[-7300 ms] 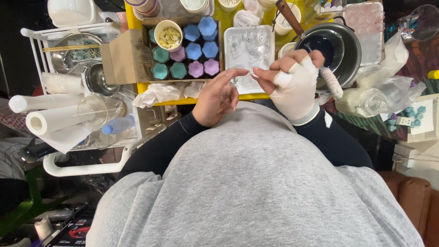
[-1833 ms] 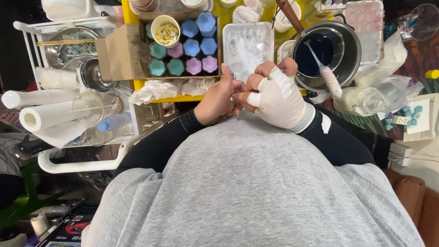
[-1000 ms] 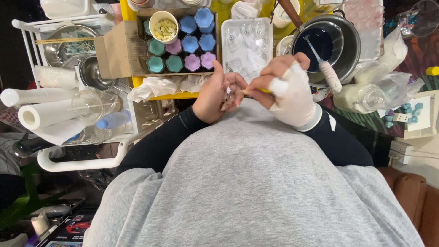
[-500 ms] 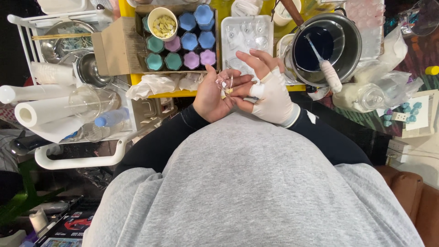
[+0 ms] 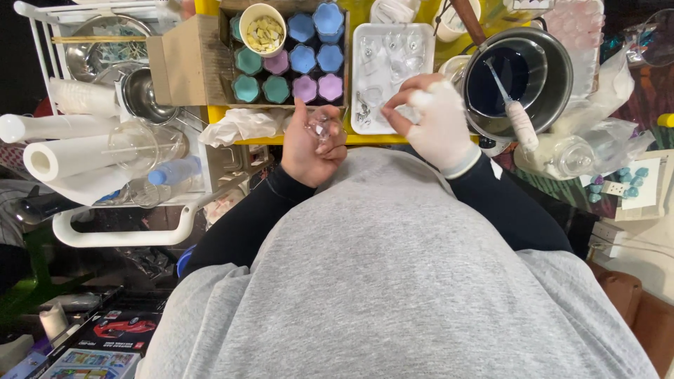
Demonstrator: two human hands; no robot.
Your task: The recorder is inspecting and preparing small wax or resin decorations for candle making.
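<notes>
Head view: bare left hand (image 5: 312,144) curls round a small clear glass piece (image 5: 321,128); gloved right hand (image 5: 437,126), fingertips pinched together, hovers by the white tray (image 5: 365,84) at the table's near edge.

Your two hands work at the edge of a crowded yellow table

Your bare left hand (image 5: 314,144) curls around a small clear piece (image 5: 321,128), thumb pointing up, while your gloved right hand (image 5: 437,125) pinches its fingertips together over the white tray (image 5: 365,70) of clear bits. Beside that tray a cardboard box (image 5: 193,67) holds flower-shaped candles (image 5: 303,60) in teal, blue and purple, plus a cup of yellow chips (image 5: 262,29). To your right a metal pot (image 5: 554,74) holds dark blue liquid with a stirrer (image 5: 511,98) leaning in it. Paper towel rolls (image 5: 60,151) lie at your left
</notes>
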